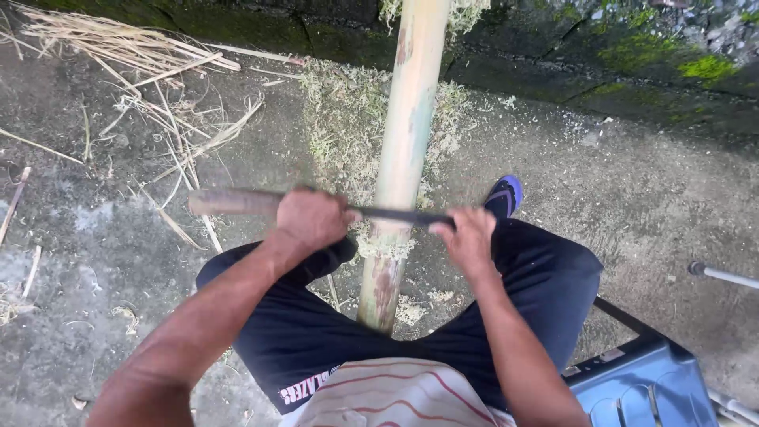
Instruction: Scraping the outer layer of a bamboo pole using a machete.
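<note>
A bamboo pole [403, 150] runs from top centre down between the knees. A knife [316, 207] is laid across it at mid-frame; its handle is gripped by the closed left hand [310, 219], its tip pinched by the right hand [466, 237]. Shavings [344, 119] are scattered around the pole.

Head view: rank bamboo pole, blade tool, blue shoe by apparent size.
1. bamboo pole, longest by far.
2. blade tool, held across the pole by left hand and right hand.
3. blue shoe, mostly hidden.
</note>
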